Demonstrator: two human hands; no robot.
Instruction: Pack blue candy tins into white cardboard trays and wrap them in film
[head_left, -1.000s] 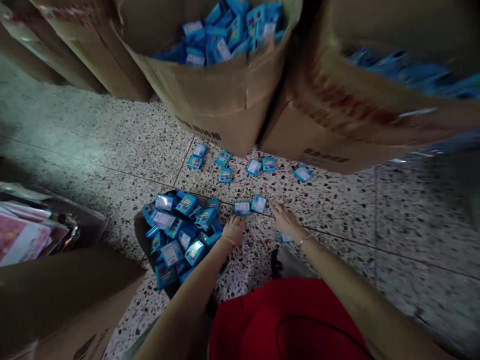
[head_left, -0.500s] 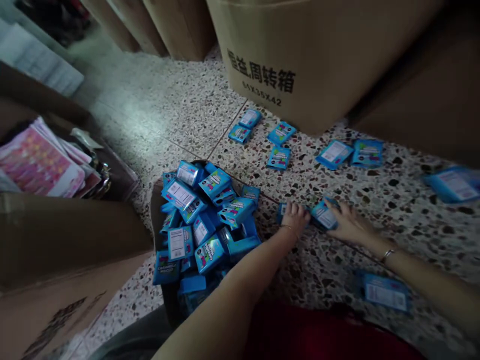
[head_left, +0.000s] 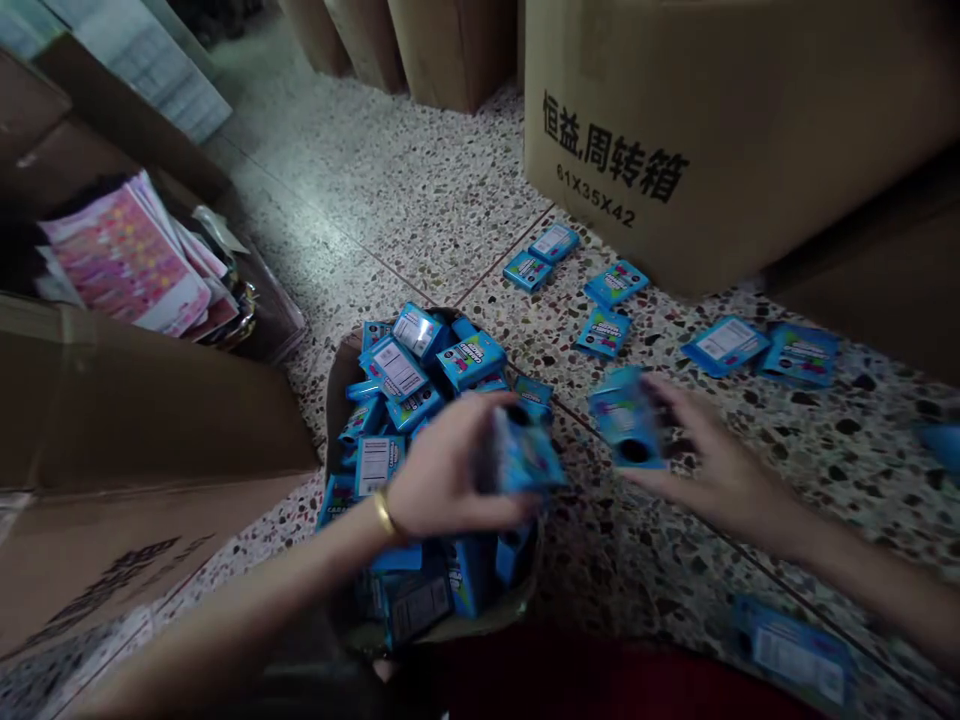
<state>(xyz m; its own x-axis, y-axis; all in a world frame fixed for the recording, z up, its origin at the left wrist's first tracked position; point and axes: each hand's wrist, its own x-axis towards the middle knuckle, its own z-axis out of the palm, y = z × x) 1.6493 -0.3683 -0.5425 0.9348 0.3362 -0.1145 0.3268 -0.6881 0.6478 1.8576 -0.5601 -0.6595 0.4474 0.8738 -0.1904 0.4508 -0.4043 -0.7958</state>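
A speckled terrazzo floor (head_left: pixel 390 170) spreads across the frame, with a large cardboard carton (head_left: pixel 660 130) printed in black characters at the upper right. At the upper left, pink printed sheets (head_left: pixel 124 262) lie in a dark container, and a brown cardboard flap (head_left: pixel 142 420) fills the left edge. In the lower middle, a dark bag (head_left: pixel 339 400) holds a heaped pile of blue packets (head_left: pixel 420 375). Loose blue packets (head_left: pixel 604 332) lie on the floor above and to the right of the bag, and another (head_left: pixel 791 650) lies at the lower right.

The left hand (head_left: pixel 450 480), with a gold bangle (head_left: pixel 385 513) at its wrist, is closed on a blurred blue packet (head_left: pixel 525 455) directly over the pile. The right hand (head_left: pixel 720 465), well apart from the left, pinches a second blue packet (head_left: pixel 626 425) above the floor, just beside the bag. Blur hides both labels.

This looks like the handling of packets one per hand. With both hands loaded, the moment calls for a steady hold on each packet.
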